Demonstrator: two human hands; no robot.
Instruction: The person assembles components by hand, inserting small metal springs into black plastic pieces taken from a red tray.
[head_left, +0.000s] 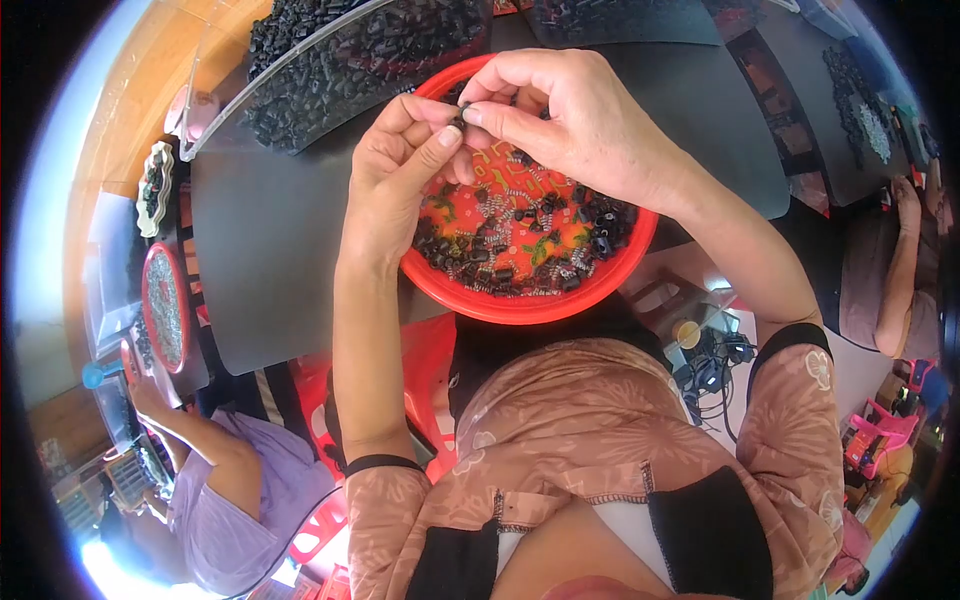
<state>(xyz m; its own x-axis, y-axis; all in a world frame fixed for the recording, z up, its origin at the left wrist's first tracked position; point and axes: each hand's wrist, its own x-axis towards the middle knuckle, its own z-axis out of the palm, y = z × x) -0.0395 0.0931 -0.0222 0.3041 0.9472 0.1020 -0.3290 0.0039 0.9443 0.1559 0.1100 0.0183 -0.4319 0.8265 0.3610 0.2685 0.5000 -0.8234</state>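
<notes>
My left hand [395, 170] and my right hand [590, 115] meet over the far side of a red basin [530, 312]. Between their fingertips is a small black plastic piece [460, 118], pinched by both thumbs and forefingers and partly covered. Its exact kind is too small to make out. Inside the basin, which has a patterned bottom, lie many small metal springs [492, 212]. Loose black plastic pieces [612, 225] are heaped along the basin's near and right sides.
A clear bin [290, 60] full of black pieces stands behind the basin on the dark table [270, 250]. Another red-rimmed basin [165, 305] is at far left. People work at left [235, 490] and right [890, 270]. Black cables [712, 365] lie low at right.
</notes>
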